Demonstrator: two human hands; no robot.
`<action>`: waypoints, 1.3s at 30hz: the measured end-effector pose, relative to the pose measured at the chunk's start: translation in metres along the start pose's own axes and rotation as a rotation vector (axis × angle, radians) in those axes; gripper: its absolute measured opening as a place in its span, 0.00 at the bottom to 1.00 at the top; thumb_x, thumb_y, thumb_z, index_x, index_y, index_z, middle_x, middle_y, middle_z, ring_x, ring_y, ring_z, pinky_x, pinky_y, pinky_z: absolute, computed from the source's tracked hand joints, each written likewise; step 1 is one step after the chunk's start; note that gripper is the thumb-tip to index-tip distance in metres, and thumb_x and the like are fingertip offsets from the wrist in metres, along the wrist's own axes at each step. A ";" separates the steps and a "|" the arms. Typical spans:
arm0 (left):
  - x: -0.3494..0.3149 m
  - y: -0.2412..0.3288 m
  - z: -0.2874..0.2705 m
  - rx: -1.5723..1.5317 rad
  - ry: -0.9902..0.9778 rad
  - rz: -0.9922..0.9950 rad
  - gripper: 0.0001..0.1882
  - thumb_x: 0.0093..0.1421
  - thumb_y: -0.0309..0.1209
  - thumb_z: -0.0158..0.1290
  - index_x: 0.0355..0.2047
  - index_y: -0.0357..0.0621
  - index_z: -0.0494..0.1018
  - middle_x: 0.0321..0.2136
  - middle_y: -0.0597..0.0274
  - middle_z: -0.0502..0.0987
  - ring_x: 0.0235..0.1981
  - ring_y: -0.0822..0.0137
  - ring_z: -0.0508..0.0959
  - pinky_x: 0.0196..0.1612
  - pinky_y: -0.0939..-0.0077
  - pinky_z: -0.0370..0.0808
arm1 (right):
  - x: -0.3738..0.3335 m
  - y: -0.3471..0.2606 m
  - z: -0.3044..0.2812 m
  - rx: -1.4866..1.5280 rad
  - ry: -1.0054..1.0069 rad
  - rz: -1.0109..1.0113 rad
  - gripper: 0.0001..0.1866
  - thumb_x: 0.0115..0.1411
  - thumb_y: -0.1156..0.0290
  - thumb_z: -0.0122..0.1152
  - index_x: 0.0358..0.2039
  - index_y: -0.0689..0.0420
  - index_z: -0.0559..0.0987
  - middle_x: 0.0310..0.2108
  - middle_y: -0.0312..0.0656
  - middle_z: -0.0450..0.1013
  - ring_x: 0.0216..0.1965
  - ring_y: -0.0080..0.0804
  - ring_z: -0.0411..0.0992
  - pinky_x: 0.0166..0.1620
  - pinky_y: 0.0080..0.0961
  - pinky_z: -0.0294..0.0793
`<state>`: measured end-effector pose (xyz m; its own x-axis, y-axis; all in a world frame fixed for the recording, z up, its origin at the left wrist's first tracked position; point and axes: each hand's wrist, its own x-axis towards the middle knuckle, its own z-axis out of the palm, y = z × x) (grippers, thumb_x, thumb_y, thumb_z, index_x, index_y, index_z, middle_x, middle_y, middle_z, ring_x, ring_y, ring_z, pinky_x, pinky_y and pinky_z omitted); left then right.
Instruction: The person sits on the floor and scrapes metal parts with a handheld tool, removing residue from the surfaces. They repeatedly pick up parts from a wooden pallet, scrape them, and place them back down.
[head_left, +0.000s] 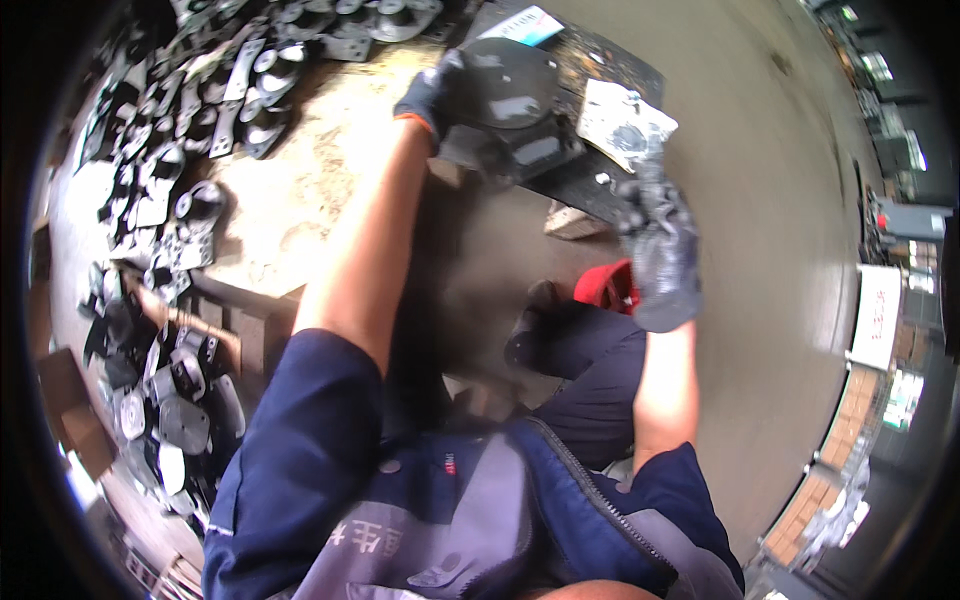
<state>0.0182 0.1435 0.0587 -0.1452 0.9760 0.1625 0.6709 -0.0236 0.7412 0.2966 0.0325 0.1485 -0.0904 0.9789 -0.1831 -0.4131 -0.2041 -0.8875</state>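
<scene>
My left hand (432,98), in a dark glove with an orange cuff, is closed on the left edge of a dark metal plate (508,85) with a rounded outline. Beneath that plate lies another dark metal part (515,150), partly covered by it. My right hand (660,255), in a grey glove, is at the near right corner of a black board (580,190). Its fingers are smeared by motion, so I cannot make out whether they hold anything. Just beyond them lies a crumpled white plastic bag or cloth (615,115) with grey stains.
Many similar metal parts (265,85) crowd the far left of a worn wooden tabletop (300,190); more are heaped lower left (185,420). A blue and white packet (525,27) lies on the board's far end. A red object (605,285) is by my knee. Concrete floor (770,250) stretches right.
</scene>
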 end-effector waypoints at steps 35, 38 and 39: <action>-0.314 -0.028 -0.308 0.279 0.902 -0.757 0.13 0.45 0.41 0.51 0.23 0.44 0.77 0.24 0.48 0.76 0.28 0.53 0.77 0.34 0.64 0.74 | 0.002 -0.027 0.027 -0.583 -0.106 -0.209 0.27 0.62 0.59 0.42 0.57 0.62 0.62 0.56 0.43 0.60 0.55 0.33 0.60 0.59 0.28 0.54; -0.380 -0.026 -0.382 0.333 1.074 -0.943 0.14 0.46 0.41 0.50 0.20 0.44 0.77 0.26 0.48 0.77 0.31 0.54 0.78 0.36 0.63 0.74 | 0.016 -0.020 0.006 -0.452 -0.160 -0.136 0.28 0.64 0.57 0.36 0.61 0.59 0.55 0.62 0.41 0.52 0.60 0.30 0.52 0.62 0.24 0.47; -0.407 -0.043 -0.403 0.335 1.096 -0.971 0.15 0.46 0.42 0.50 0.23 0.43 0.77 0.27 0.48 0.77 0.32 0.54 0.78 0.37 0.63 0.74 | 0.019 -0.019 0.002 -0.454 -0.152 -0.123 0.28 0.64 0.57 0.36 0.61 0.59 0.55 0.61 0.41 0.52 0.60 0.30 0.53 0.61 0.24 0.48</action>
<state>-0.2444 -0.3404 0.2236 -0.9746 -0.0633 0.2149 0.1053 0.7172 0.6889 0.3007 0.0552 0.1624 -0.2107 0.9770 -0.0312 0.0047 -0.0309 -0.9995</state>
